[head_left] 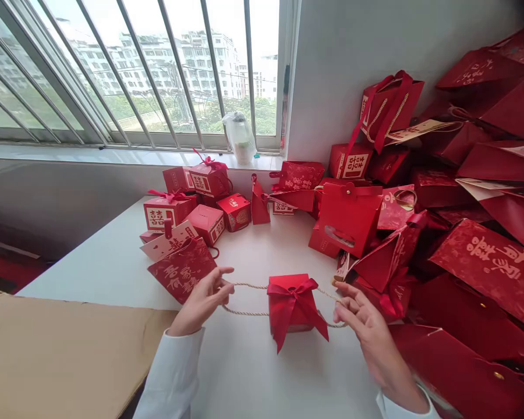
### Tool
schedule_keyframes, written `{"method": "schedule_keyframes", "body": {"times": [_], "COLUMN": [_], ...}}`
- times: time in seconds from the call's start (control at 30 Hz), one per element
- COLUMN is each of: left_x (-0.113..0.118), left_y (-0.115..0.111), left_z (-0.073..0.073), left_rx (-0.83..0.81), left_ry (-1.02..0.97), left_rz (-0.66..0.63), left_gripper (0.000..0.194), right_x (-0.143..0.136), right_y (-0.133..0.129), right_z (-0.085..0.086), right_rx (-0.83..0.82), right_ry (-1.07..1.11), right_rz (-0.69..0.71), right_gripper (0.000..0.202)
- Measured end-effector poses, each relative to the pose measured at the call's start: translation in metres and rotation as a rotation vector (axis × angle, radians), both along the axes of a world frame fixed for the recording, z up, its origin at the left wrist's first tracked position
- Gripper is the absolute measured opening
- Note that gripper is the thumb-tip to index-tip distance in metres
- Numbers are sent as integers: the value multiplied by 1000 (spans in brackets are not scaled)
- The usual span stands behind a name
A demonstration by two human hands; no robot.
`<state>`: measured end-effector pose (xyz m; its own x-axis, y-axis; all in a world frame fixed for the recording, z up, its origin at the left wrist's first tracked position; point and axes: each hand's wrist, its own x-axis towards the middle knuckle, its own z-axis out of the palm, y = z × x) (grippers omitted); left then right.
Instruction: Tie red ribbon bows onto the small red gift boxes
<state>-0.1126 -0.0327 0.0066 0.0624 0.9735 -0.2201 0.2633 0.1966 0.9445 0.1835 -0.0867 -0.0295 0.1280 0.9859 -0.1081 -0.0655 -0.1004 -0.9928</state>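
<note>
A small red box [291,305] with a red ribbon bow on top sits on the white table in front of me. Gold-coloured rope handles [248,313] stretch out from both its sides. My left hand [204,298] has its fingers curled round the left loop, just beside a patterned red bag [183,269] that leans at the left. The right loop [332,295] is held by my right hand [361,314], between its thumb and fingers. Both loops are pulled apart sideways, and the box stays between my hands.
Red boxes [207,224] stand in a group at the back left. A large pile of red bags [489,256] fills the right side. Cardboard [70,349] lies at the near left. On the windowsill is a plastic-wrapped container [240,139].
</note>
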Motion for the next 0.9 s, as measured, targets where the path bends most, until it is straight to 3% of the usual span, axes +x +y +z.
{"method": "schedule_keyframes", "body": {"times": [0.17, 0.3, 0.47, 0.6, 0.73, 0.9], "left_x": [12, 27, 36, 45, 52, 54], "left_y": [-8, -17, -25, -25, -29, -45], "left_z": [33, 60, 86, 97, 107, 122], "left_rx": [-108, -99, -10, 6, -25, -25], "left_ry": [-576, -708, -642, -426, -258, -210], "left_rz": [163, 137, -46, -187, -176, -140], "left_gripper": [40, 39, 48, 49, 56, 56], "right_x": [2, -9, -25, -42, -64, -93], "right_y": [4, 14, 29, 45, 61, 71], "right_z": [47, 70, 83, 85, 85, 92], "right_rx": [32, 108, 152, 137, 169, 282], "right_ry": [344, 353, 233, 147, 6, -359], "right_rz": [-19, 37, 209, 428, 601, 620], "right_gripper": [45, 46, 55, 61, 63, 62]}}
